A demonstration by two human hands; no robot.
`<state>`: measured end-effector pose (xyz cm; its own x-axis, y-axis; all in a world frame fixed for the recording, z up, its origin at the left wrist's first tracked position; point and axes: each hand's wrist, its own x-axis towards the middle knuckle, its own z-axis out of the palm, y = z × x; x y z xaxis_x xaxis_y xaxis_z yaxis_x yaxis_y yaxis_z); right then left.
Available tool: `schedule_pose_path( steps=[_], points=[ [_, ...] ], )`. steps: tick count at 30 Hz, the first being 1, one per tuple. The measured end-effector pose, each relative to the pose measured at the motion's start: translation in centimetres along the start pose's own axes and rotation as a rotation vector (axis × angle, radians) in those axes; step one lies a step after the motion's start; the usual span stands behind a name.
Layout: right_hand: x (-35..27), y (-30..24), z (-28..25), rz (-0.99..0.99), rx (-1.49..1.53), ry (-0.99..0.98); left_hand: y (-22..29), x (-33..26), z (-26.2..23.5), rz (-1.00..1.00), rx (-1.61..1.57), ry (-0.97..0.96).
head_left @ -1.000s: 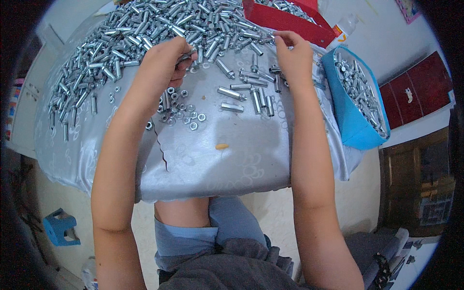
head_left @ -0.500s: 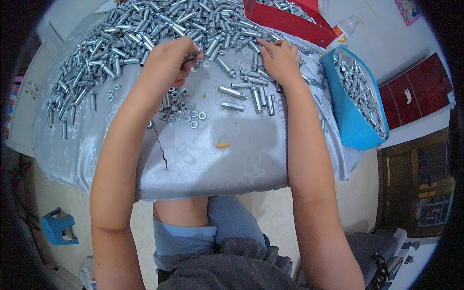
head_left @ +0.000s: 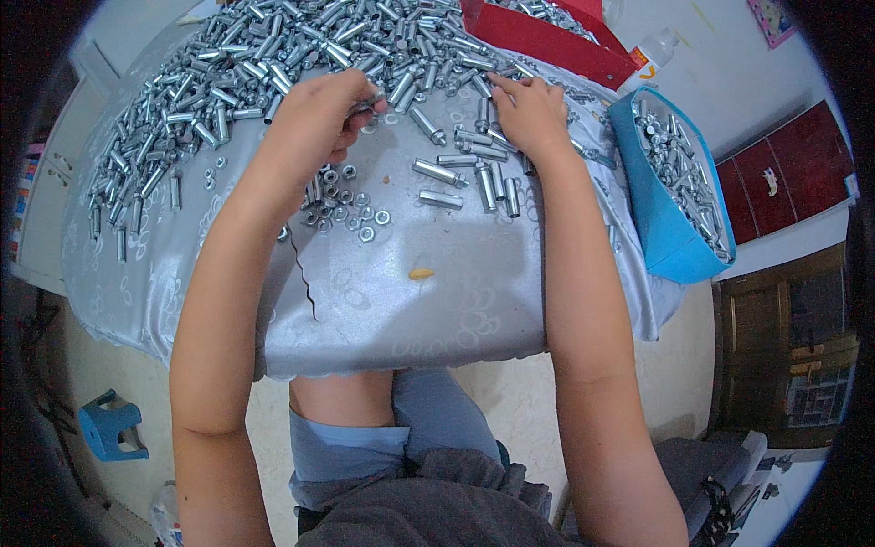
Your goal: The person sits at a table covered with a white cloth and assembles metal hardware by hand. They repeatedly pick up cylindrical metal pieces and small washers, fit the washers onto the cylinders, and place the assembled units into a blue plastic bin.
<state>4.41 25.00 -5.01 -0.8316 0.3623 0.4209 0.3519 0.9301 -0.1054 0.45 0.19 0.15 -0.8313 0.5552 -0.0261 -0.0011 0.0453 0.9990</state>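
My left hand (head_left: 321, 114) is closed around a shiny metal sleeve bolt (head_left: 368, 104), mostly hidden by the fingers, at the near edge of a big pile of metal sleeve bolts (head_left: 301, 46). To its right, my right hand (head_left: 531, 117) lies palm down with fingers stretched out over several bolts, its index fingertip by one at the pile's edge. What is under that palm is hidden. Between and below the hands lie loose sleeve bolts (head_left: 440, 199). Small hex nuts (head_left: 366, 233) are grouped beside my left forearm, with more sleeves partly hidden there.
A silver-grey cloth (head_left: 365, 328) covers the table. A red box (head_left: 547, 41) of bolts stands at the back right, with a white bottle (head_left: 658, 47) beside it. A blue fabric bin (head_left: 670, 219) full of bolts stands at the right edge. A yellow bit (head_left: 421, 273) lies in front.
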Motion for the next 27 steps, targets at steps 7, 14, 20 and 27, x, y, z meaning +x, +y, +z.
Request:
schedule_pose_path(
  steps=[7,14,20,27],
  points=[
    [-0.22,-0.46,-0.54,0.022,-0.019,-0.012,-0.04,0.04,-0.11,0.015,0.015,0.006],
    [-0.31,-0.85,-0.94,0.066,-0.074,-0.087,-0.1,-0.01,-0.24,0.05,0.028,-0.002],
    [-0.53,-0.78,-0.73,0.066,-0.093,-0.095,0.03,-0.12,-0.04,0.016,0.043,-0.001],
    [-0.6,-0.98,-0.5,0.065,-0.1,-0.083,0.0,-0.17,0.14,0.024,0.022,0.006]
  ],
)
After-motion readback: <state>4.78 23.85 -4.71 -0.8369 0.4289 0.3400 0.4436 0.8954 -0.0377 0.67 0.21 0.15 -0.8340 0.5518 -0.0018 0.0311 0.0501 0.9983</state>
